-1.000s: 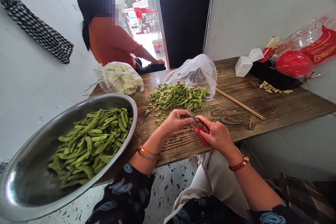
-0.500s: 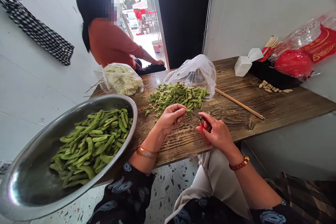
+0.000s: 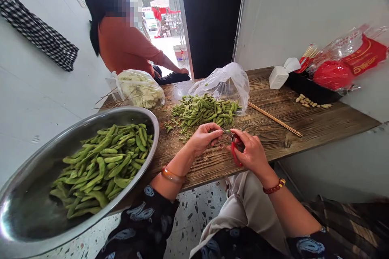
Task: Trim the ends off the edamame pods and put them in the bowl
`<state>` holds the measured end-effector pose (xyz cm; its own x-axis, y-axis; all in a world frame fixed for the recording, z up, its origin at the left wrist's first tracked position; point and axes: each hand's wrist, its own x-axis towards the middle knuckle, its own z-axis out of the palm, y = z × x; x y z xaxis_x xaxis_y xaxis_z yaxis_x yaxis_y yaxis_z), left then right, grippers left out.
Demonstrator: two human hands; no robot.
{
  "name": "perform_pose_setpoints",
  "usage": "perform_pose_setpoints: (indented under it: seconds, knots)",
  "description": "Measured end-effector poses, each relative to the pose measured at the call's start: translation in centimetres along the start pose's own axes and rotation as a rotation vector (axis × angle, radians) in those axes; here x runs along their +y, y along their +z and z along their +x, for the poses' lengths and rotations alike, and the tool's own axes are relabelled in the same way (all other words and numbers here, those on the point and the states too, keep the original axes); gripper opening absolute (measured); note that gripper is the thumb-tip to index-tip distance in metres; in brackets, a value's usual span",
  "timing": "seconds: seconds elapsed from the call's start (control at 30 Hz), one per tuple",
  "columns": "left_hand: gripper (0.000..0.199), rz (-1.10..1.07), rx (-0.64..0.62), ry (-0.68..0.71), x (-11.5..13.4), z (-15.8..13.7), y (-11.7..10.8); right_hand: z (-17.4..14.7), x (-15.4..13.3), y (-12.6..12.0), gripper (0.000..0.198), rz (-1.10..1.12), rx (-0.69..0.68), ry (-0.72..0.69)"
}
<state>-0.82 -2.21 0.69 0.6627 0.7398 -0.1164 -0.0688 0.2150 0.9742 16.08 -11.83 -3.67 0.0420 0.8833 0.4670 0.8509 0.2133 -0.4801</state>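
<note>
Over the wooden table, my left hand (image 3: pixel 207 136) pinches a green edamame pod, mostly hidden by the fingers, with a bit of green showing at the scissor tips. My right hand (image 3: pixel 251 149) is wrapped round red-handled scissors (image 3: pixel 234 153), whose blades point left and meet the pod at my left fingertips. Just beyond my hands lies a heap of edamame pods (image 3: pixel 203 110), spilling out of a clear plastic bag (image 3: pixel 234 79). To the left, a large metal bowl (image 3: pixel 154 131) stands tilted in view, with many more pods (image 3: pixel 103 166) inside.
A bag of pale cauliflower-like pieces (image 3: pixel 141 89) sits behind the bowl. Wooden chopsticks (image 3: pixel 275 119), peanuts (image 3: pixel 313 101), a white tissue pack (image 3: pixel 278 77) and a black tray with red packages (image 3: pixel 334 75) lie to the right. A person in an orange top (image 3: pixel 124 44) sits beyond the table.
My left hand has shifted slightly right, closer to the scissors, and the blades now meet the pod's end at my fingertips. The view has turned slightly.
</note>
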Motion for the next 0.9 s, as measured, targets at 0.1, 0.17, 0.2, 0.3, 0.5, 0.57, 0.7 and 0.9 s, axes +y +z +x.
perform_pose_setpoints:
  seconds: [0.1, 0.17, 0.2, 0.3, 0.5, 0.57, 0.7, 0.9]
  knots:
    - [0.034, 0.002, -0.013, 0.000, -0.2, 0.2, -0.1, 0.0, -0.2, 0.0, 0.051, 0.025, 0.005, 0.002]
    - [0.033, 0.011, -0.021, 0.004, -0.3, 0.3, -0.2, 0.0, -0.3, 0.0, 0.051, 0.055, 0.009, 0.003]
    - [0.033, 0.021, -0.024, 0.006, -0.3, 0.3, -0.2, 0.0, -0.3, 0.0, 0.051, 0.071, 0.013, 0.003]
    - [0.033, 0.050, -0.029, 0.014, -0.2, 0.3, -0.3, -0.1, -0.3, 0.2, 0.050, 0.092, 0.027, -0.005]
    - [0.033, 0.051, -0.037, 0.021, -0.2, 0.2, -0.2, -0.1, 0.0, 0.6, 0.048, 0.054, 0.052, -0.031]
    - [0.033, 0.049, -0.037, 0.028, -0.2, 0.2, -0.2, -0.1, 0.0, 0.7, 0.048, 0.045, 0.051, -0.029]
    - [0.033, 0.057, -0.021, 0.016, -0.4, 0.2, -0.2, -0.1, 0.1, 0.8, 0.049, 0.019, 0.041, -0.027]
    - [0.033, 0.050, -0.012, 0.018, -0.3, 0.3, -0.1, -0.3, 0.4, 1.1, 0.050, -0.013, 0.029, -0.023]
